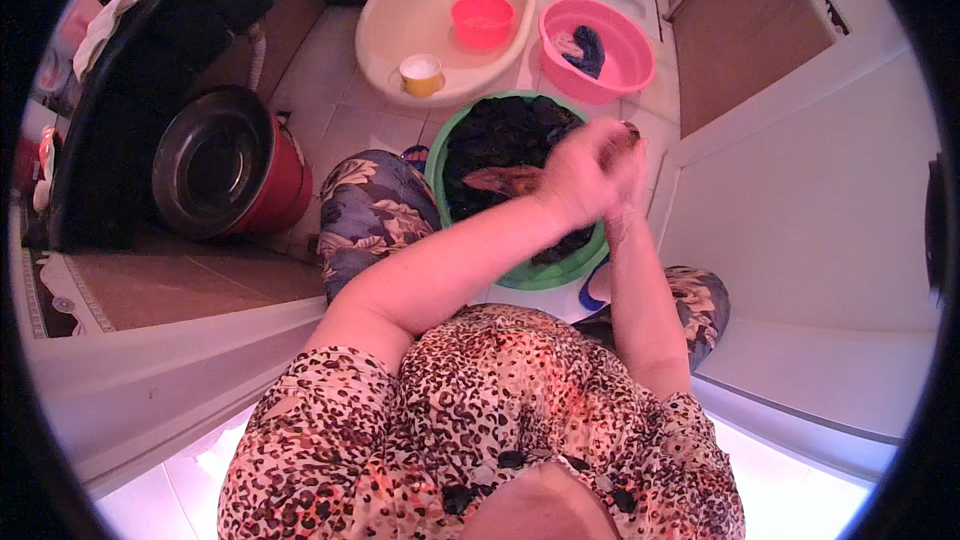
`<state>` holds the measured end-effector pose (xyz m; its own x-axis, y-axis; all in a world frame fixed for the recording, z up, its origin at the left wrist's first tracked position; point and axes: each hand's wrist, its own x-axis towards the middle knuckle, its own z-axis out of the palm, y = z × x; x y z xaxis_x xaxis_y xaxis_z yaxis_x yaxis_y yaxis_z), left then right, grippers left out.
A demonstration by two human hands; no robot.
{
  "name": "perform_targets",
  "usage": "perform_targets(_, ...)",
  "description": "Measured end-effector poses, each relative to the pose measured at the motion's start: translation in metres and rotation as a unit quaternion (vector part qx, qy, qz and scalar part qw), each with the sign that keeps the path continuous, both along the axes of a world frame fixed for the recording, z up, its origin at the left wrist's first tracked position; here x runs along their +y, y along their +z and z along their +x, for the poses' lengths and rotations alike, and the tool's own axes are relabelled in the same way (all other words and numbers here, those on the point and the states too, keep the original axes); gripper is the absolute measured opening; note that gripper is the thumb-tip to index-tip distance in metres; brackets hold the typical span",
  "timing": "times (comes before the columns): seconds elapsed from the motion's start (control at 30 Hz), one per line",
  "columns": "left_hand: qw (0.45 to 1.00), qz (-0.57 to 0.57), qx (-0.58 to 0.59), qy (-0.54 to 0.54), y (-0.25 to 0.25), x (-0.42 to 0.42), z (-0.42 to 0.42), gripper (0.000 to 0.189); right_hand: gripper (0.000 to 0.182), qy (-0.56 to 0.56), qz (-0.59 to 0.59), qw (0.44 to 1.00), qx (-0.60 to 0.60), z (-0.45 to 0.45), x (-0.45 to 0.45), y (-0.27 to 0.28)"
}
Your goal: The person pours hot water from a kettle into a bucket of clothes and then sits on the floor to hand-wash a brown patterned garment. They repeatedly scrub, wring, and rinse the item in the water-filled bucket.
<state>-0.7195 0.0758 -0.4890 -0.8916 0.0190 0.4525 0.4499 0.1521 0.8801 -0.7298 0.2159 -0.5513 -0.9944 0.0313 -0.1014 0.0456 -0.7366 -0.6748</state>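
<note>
My left hand (574,176) and my right hand (626,184) are pressed together above the right side of a green basin (551,276). Something small and dark, perhaps bunched cloth, shows at the fingers; which hand has hold of it I cannot tell. Dark wet-looking clothes (517,124) fill the basin, with a reddish-brown patterned piece of cloth (499,180) on top, partly behind my left hand. The hands are slightly blurred, and their palms are hidden.
Beyond the green basin lies a cream baby bathtub (375,37) holding a red dipper (482,21) and a yellow tub (421,76). Beside it, a pink basin (596,90) holds dark and pale cloth (589,52). A red bucket (289,187) with a dark basin (217,165) stands at the left.
</note>
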Motion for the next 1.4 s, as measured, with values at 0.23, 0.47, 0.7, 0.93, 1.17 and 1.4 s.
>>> perform_targets(0.23, 0.974, -0.176, -0.143, -0.014, -0.035, -0.010, -0.041, 0.035, 0.039, 0.010, -0.029, 0.968, -0.248, 0.027, -0.070, 0.024)
perform_targets(0.47, 0.980, -0.136, 0.129, -0.061, -0.008, 0.011, 0.022, 0.027, 0.034, 0.020, 0.018, 0.990, 0.142, 0.011, -0.035, -0.027)
perform_targets(0.7, 0.969, -0.222, -0.080, 0.073, -0.046, -0.032, -0.061, 0.048, 0.039, 0.046, 0.015, 0.977, -0.210, 0.020, -0.061, 0.032)
perform_targets(0.93, 0.813, 0.018, -0.506, -0.286, -0.116, -0.058, -0.070, 0.117, 0.026, -0.001, -0.097, 0.986, -0.138, 0.006, 0.014, 0.034)
perform_targets(1.17, 0.799, -0.454, -0.234, -0.316, -0.100, -0.072, -0.054, 0.069, 0.024, -0.096, -0.058, 0.982, -0.151, -0.015, 0.065, 0.004)
perform_targets(1.4, 0.915, -0.242, -0.196, -0.256, -0.048, -0.090, -0.082, 0.031, 0.030, -0.083, 0.014, 0.984, -0.154, -0.014, 0.078, 0.012)
